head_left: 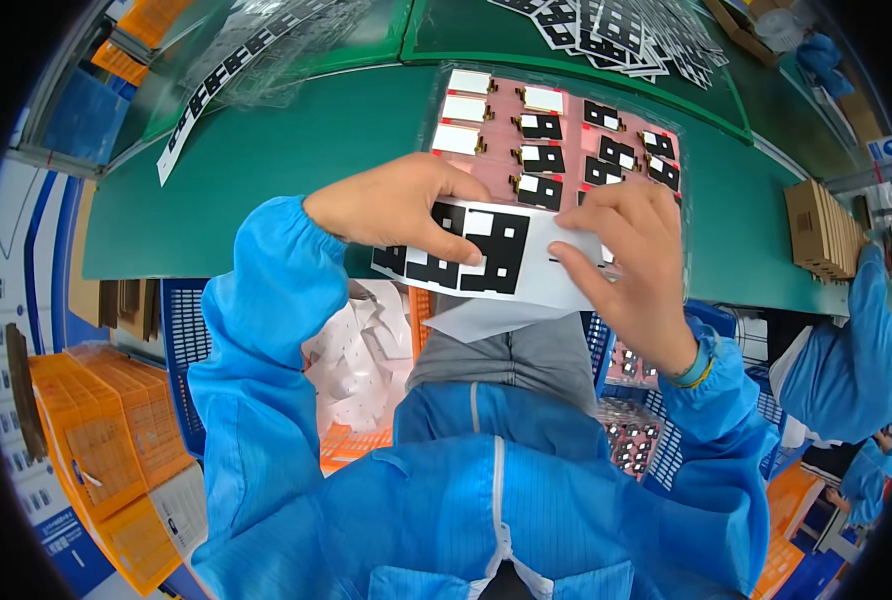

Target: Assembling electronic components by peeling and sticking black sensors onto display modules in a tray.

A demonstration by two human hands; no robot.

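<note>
A white backing strip [543,262] with black die-cut adhesive pieces is held across the tray's near edge, its lower part folded and hanging towards my lap. My left hand [396,208] grips the strip's left part, thumb on top over a black piece and the fingers partly hidden behind. At the strip's bare white right end, my right hand [634,265] has its thumb and forefinger close together on the backing. Just beyond lies a clear tray with a pink base [503,160], holding rows of small white panels [460,108], several with black pieces on them.
The green table [256,160] carries loose strips [231,70] at the far left and a heap of black-and-white sheets [621,35] at the back. Cardboard pieces [821,230] stand at right. Below are an orange bin with waste paper [361,350], blue baskets [186,330] and a co-worker's sleeve [846,360].
</note>
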